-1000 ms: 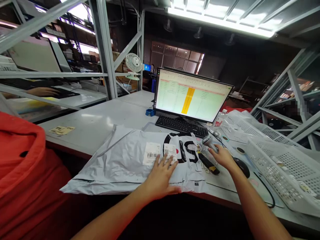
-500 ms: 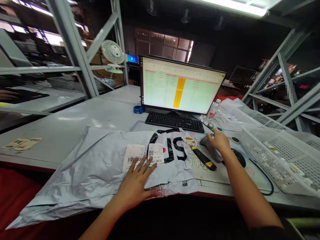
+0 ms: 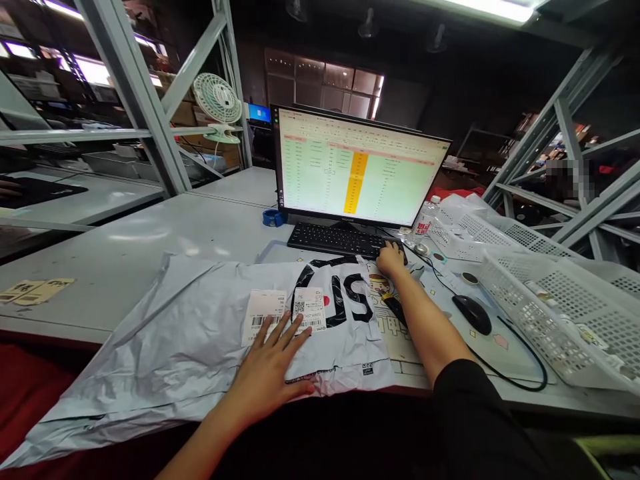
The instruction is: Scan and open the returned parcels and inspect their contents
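So the big change is the right hand [image 3: 393, 260]: half a second ago it was down at the grey scanner, and now it's over the right end of the keyboard [image 3: 335, 238]. Fingers look slightly apart over the keys, nothing clamped in that grip as far as I can see. Can't really make the scanner out now, probably behind the forearm. I'd read that as the work switching from scanner to keys.

Left hand [image 3: 267, 367] hasn't budged: palm down, fingers spread on the white parcel [image 3: 175, 333], tips at the two labels [image 3: 309, 308]. It's resting there, not pinching. The parcel is on the near side of the keyboard, reaching well out to its left.

Behind the keyboard, the monitor [image 3: 360, 180] shows a spreadsheet; the cell outline seems to have hopped one column right. Mouse [image 3: 473, 315] sits untouched, right and nearer.
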`<state>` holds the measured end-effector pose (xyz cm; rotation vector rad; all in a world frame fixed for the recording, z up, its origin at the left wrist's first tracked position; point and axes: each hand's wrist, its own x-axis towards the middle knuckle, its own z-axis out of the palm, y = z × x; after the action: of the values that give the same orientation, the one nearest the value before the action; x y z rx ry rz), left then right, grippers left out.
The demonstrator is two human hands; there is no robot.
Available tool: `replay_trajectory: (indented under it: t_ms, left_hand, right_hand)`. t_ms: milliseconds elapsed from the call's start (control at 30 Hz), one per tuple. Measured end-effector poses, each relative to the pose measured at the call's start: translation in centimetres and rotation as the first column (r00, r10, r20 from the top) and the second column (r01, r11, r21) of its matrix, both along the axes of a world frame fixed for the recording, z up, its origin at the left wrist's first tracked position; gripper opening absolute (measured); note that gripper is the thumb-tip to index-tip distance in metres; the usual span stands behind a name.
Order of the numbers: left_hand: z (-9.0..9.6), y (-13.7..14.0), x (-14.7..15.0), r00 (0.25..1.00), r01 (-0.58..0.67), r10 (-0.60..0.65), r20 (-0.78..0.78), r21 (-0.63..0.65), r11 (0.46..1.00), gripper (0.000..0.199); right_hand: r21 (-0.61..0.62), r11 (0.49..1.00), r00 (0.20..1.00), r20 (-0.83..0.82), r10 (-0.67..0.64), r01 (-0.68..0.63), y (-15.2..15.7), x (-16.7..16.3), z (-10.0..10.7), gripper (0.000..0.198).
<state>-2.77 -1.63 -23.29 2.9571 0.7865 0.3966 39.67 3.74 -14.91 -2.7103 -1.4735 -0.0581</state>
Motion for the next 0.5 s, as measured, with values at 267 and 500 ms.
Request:
replay_trajectory:
  t_ms: [267, 500]
  left_hand:
    - [0.0, -0.1, 0.0, 1.000, 0.010, -0.010, 0.023, -0.022, 1.000, 0.099]
    - [1.7, -0.3, -0.3, 1.000, 0.022, -0.023, -0.013, -0.050, 0.999, 0.096]
  right_hand:
    - [-0.019, 1.000, 0.999, -0.038, 0.016, -0.017, 0.3, -1.0, 1.1, 0.053]
    - [-0.007, 0.994, 0.991, -0.079, 0.111, -0.112, -7.1, -5.5, 2.0, 0.050]
